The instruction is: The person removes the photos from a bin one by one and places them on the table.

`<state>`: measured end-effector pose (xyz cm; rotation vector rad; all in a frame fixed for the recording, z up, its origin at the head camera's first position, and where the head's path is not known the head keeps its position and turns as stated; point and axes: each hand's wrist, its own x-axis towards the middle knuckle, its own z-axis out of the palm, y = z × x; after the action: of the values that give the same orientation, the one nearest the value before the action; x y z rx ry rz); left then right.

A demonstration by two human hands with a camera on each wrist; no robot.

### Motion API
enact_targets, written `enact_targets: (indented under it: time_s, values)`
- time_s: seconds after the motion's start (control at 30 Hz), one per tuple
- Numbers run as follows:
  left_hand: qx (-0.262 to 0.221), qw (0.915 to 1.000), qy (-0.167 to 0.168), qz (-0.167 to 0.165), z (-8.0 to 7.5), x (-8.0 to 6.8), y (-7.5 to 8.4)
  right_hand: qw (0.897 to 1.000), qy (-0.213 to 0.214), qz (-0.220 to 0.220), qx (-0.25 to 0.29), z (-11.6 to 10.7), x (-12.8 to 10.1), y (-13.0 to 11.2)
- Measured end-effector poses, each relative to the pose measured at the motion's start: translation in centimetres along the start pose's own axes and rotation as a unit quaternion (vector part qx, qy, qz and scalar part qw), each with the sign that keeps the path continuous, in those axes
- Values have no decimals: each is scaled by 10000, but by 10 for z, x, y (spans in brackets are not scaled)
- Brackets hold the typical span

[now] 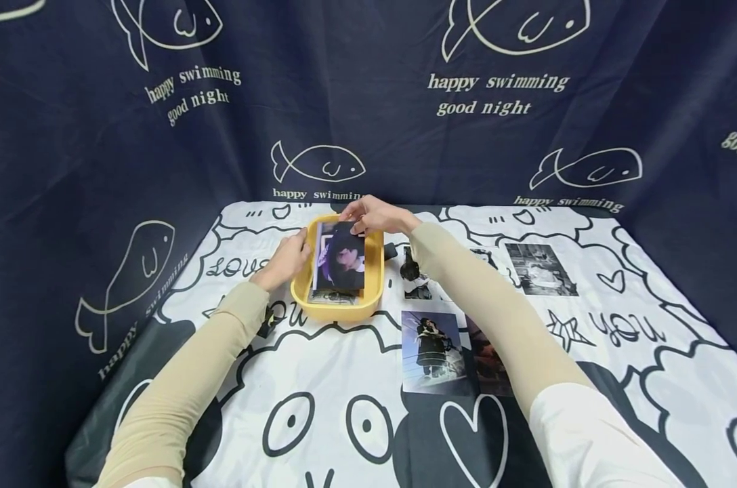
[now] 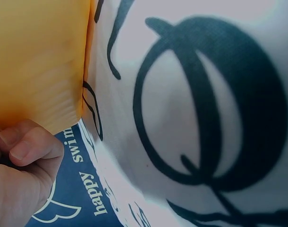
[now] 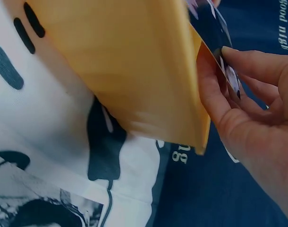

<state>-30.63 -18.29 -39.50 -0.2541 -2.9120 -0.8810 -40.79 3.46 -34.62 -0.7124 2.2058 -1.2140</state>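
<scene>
Looking from the head cam, both hands hold a photo (image 1: pixel 339 257) over the yellow tray (image 1: pixel 376 271), left hand (image 1: pixel 289 259) on its side & right hand (image 1: pixel 377 215) pinching the top; left wrist cam shows curled fingers (image 2: pixel 26 146) by the tray wall; right wrist cam shows fingertips (image 3: pixel 238 59) nipping the edge, so a loose pinch could let it slip & bend.

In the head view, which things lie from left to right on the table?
Left hand → yellow tray with the held photo → small dark figure → couple photo → grey photo.
</scene>
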Motion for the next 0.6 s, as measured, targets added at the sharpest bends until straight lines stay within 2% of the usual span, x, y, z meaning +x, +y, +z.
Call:
enact_targets:
  time_s: [0.23, 0.37, 0.6]
  values:
    - [-123, 9998, -125, -98, -3, 0, 2, 9993, 125, -233, 246, -17, -15, -9]
    - [-66, 9999, -69, -57, -3, 0, 2, 9987, 207, -327, 346, -26, -27, -10]
    - [98, 9999, 7, 22, 1, 2, 0, 9992, 306, -238, 130, -41, -59, -1]
